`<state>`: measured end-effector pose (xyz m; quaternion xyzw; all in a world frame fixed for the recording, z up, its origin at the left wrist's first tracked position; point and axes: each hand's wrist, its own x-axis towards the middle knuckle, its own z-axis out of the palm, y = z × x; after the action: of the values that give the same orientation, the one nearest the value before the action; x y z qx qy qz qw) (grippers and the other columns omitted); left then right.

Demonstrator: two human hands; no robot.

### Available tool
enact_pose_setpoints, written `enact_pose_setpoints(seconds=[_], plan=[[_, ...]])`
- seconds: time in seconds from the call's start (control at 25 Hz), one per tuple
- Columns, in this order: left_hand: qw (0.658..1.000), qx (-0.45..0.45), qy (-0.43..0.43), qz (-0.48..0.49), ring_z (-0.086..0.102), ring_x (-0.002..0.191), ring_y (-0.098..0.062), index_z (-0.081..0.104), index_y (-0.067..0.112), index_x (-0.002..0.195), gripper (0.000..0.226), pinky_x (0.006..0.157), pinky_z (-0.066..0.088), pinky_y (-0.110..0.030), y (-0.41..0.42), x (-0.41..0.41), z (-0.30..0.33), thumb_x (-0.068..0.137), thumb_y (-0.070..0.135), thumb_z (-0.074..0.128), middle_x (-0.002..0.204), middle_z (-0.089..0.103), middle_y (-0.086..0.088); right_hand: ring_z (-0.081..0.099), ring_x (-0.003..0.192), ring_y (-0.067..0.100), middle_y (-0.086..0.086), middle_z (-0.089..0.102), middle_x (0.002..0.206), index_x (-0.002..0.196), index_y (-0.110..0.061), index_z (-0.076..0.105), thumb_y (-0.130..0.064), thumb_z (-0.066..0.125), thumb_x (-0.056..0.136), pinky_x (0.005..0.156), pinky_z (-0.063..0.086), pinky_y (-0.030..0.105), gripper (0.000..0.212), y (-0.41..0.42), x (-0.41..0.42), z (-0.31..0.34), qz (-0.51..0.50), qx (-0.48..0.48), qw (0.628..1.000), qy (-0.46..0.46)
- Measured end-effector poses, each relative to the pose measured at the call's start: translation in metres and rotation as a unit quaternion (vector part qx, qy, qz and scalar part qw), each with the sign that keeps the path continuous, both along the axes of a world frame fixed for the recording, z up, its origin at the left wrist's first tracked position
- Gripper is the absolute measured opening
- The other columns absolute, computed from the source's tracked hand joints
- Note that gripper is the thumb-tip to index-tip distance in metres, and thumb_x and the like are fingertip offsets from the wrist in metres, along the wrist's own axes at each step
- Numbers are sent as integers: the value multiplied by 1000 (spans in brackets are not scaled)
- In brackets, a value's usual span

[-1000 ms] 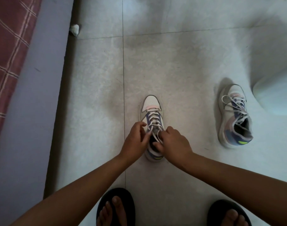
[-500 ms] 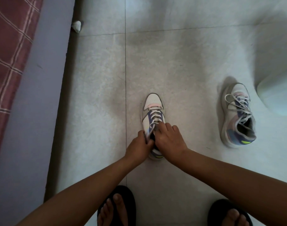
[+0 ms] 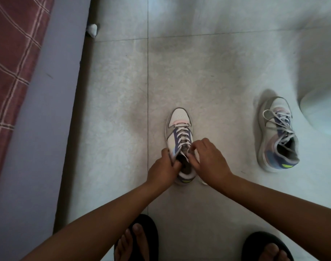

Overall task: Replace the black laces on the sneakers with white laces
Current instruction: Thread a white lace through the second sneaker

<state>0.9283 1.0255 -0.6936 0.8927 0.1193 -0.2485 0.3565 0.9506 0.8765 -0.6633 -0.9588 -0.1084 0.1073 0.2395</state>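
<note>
A white, blue and pink sneaker (image 3: 178, 125) stands on the floor in front of me, toe pointing away, threaded with a white lace (image 3: 182, 135). My left hand (image 3: 162, 171) grips the collar on the shoe's left side, thumb at the opening. My right hand (image 3: 208, 161) pinches the white lace near the top eyelets on the right side. A loose lace end (image 3: 203, 182) lies on the floor under my right wrist. The second sneaker (image 3: 278, 134) lies to the right, laced in white with loose loops. No black lace is visible.
The floor is pale tile (image 3: 208, 72). A bed with a red checked cover (image 3: 12, 63) and a grey-blue side panel runs along the left. A small white scrap (image 3: 92, 30) lies by the bed. A pale rounded object (image 3: 322, 112) sits at right. My feet in black sandals (image 3: 138, 240) are below.
My hands have drawn apart: the left slid back to the shoe's collar, the right moved right and up with the lace. A lace end now shows on the floor.
</note>
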Motion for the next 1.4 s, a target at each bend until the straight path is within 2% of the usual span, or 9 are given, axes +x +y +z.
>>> enact_pose_setpoints(seconds=[0.12, 0.32, 0.52, 0.8, 0.96, 1.08, 1.16, 1.24, 1.4], plan=[[997, 46, -49, -31, 61, 71, -22, 27, 20, 137, 51, 60, 45, -29, 1, 5, 3, 93, 36, 46, 80, 60, -1, 52, 85, 18, 4, 53, 102, 110, -12, 56, -26, 55, 93, 71, 40, 28, 23, -4, 9, -6, -55, 50, 996, 58], [994, 35, -76, -76, 53, 60, -12, 32, 25, 132, 47, 50, 35, -22, 4, 16, 6, 90, 35, 52, 71, 53, 9, 57, 84, 16, 1, 60, 96, 104, -17, 63, -22, 60, 91, 78, 44, 26, 15, -11, 46, 0, -32, 155, 970, 185], [978, 43, -157, -134, 56, 84, -17, 51, 21, 124, 36, 63, 46, -28, 7, 32, 10, 91, 34, 54, 105, 53, -2, 57, 92, 19, 5, 62, 101, 101, -14, 67, -20, 64, 87, 78, 43, 29, 16, -4, 74, 11, 159, -9, 972, 176], [984, -22, -132, -121, 56, 88, -20, 57, 17, 117, 35, 76, 52, -38, 7, 47, 12, 86, 31, 63, 104, 53, -7, 49, 79, 17, 11, 64, 106, 108, -7, 63, -18, 55, 91, 69, 36, 26, 22, 27, 93, 26, 305, -198, 905, 222], [985, -21, -129, -115, 56, 88, -18, 56, 17, 116, 31, 77, 52, -40, 8, 46, 12, 87, 29, 59, 105, 52, -4, 58, 86, 27, 16, 63, 108, 119, -4, 50, -9, 45, 94, 66, 35, 28, 27, 16, 85, 24, 292, -185, 923, 170], [986, -15, -125, -110, 57, 90, -17, 58, 20, 111, 27, 77, 52, -38, 6, 46, 12, 86, 30, 59, 106, 53, -1, 64, 77, 35, 18, 64, 88, 119, 0, 44, -17, 36, 95, 56, 38, 33, 30, -5, 49, 4, 274, -187, 943, 2], [983, 1, -127, -132, 57, 91, -17, 58, 21, 110, 26, 74, 52, -37, 3, 44, 11, 85, 31, 58, 105, 53, 0, 63, 72, 33, 13, 64, 84, 115, -5, 45, -26, 35, 98, 55, 40, 33, 28, -14, 32, -8, 202, -128, 971, -1], [979, 19, -140, -149, 55, 92, -17, 57, 21, 110, 26, 71, 51, -36, 2, 42, 10, 86, 31, 57, 106, 52, 0, 63, 79, 31, 10, 65, 89, 117, -12, 43, -31, 37, 100, 66, 46, 35, 26, -22, 28, -14, 112, -19, 990, 86], [976, 11, -145, -160, 53, 92, -16, 56, 21, 111, 27, 69, 51, -34, 4, 41, 7, 86, 31, 57, 107, 52, 0, 61, 78, 26, 8, 66, 88, 104, -9, 59, -16, 53, 94, 74, 49, 44, 14, -35, 33, -12, 83, 118, 984, 102]])
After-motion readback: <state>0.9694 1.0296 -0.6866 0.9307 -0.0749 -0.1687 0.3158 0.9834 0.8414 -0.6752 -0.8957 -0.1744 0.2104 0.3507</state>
